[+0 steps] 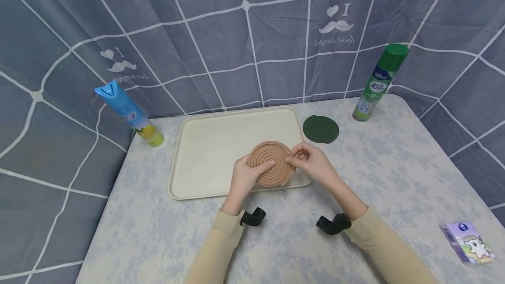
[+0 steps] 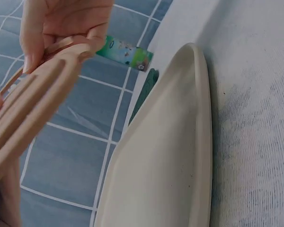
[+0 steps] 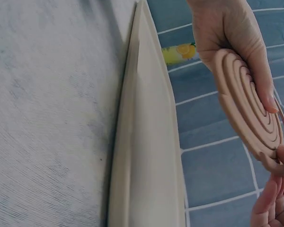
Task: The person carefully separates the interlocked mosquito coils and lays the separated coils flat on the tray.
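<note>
A tan mosquito coil (image 1: 265,157) is held up over the front right part of the cream tray (image 1: 205,152). My left hand (image 1: 244,177) grips it from the left, the thumb lying across its face near the centre. At the coil's right edge, my right hand (image 1: 311,161) pinches the outer strand between thumb and fingers. In the right wrist view the coil (image 3: 244,106) is tilted, and a thin strand stands apart from the rest along its far side. Another mosquito coil, dark green (image 1: 321,129), lies flat on the table just right of the tray.
A blue and yellow spray can (image 1: 132,115) stands at the back left of the table. A green spray can (image 1: 378,83) is at the back right. A purple box (image 1: 468,242) lies near the right edge. Behind the table hangs a grey-blue checked curtain (image 1: 276,34).
</note>
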{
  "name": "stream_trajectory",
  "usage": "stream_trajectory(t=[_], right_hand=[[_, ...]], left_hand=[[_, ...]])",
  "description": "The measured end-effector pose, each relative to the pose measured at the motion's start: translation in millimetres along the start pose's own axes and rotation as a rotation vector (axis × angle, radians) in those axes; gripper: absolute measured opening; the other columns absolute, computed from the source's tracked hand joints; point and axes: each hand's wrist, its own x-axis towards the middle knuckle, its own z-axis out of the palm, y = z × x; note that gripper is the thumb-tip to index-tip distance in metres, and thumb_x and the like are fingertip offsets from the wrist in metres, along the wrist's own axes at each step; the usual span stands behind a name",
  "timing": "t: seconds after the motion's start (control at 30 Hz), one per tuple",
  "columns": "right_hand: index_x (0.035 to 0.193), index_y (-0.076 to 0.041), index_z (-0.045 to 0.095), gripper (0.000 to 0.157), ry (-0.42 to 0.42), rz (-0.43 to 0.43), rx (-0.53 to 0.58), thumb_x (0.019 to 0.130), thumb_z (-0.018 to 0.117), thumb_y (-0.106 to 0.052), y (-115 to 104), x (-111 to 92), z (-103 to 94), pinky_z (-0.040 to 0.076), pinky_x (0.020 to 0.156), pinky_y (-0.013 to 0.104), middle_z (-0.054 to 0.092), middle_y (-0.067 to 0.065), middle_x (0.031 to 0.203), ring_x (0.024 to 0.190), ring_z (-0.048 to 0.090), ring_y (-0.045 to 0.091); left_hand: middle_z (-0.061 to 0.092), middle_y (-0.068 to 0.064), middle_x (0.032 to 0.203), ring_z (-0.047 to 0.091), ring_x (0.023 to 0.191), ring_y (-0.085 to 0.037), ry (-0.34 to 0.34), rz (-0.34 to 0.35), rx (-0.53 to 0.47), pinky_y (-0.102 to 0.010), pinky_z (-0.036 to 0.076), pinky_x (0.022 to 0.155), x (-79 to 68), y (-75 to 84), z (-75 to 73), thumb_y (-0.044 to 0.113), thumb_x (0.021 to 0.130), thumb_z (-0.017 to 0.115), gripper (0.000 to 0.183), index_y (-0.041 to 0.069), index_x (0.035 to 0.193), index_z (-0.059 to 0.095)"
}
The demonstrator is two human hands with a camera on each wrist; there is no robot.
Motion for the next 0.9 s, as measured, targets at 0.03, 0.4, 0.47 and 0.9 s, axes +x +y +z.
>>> stream_trajectory(t=[0.03, 0.4, 0.47, 0.9], right_hand=[[0.097, -0.002, 0.064, 0.018, 0.011, -0.019, -0.024, 0.087, 0.074, -0.013, -0.7, 0.2, 0.0, 0.050, 0.065, 0.022, 0.064, 0.005, 0.083, 0.073, 0.058, 0.013], [0.097, -0.004, 0.073, 0.018, 0.052, -0.071, -0.103, 0.085, 0.078, -0.017, -9.4, 4.5, -1.5, 0.048, 0.060, 0.020, 0.070, 0.006, 0.082, 0.073, 0.060, 0.011], [0.099, -0.002, 0.072, 0.020, 0.044, -0.025, -0.033, 0.087, 0.076, -0.017, -8.6, 4.1, -0.6, 0.051, 0.060, 0.022, 0.070, 0.003, 0.079, 0.070, 0.061, 0.009], [0.106, 0.007, 0.067, 0.027, -0.027, 0.058, 0.195, 0.090, 0.072, -0.013, -6.5, 0.7, 4.4, 0.061, 0.072, 0.029, 0.071, 0.000, 0.079, 0.070, 0.066, 0.005]], left_hand=[[0.076, -0.015, 0.092, 0.070, 0.072, -0.012, -0.020, 0.005, 0.018, -0.025, 0.058, 0.067, -0.9, 0.5, 0.2, 0.026, 0.078, 0.085, 0.038, 0.003, 0.106, 0.073], [0.076, -0.015, 0.096, 0.071, 0.078, -0.016, -0.101, 0.044, 0.089, -0.027, 0.059, 0.069, -0.4, 7.2, -0.8, 0.025, 0.080, 0.083, 0.038, 0.006, 0.111, 0.073], [0.075, -0.015, 0.100, 0.072, 0.083, -0.017, -0.071, 0.026, 0.037, -0.027, 0.059, 0.073, -0.4, 6.5, -0.7, 0.024, 0.081, 0.082, 0.039, 0.006, 0.115, 0.071], [0.076, -0.013, 0.094, 0.071, 0.075, -0.011, 0.045, 0.001, -0.083, -0.023, 0.058, 0.069, -1.1, 2.6, -1.7, 0.026, 0.079, 0.084, 0.037, 0.004, 0.108, 0.073]])
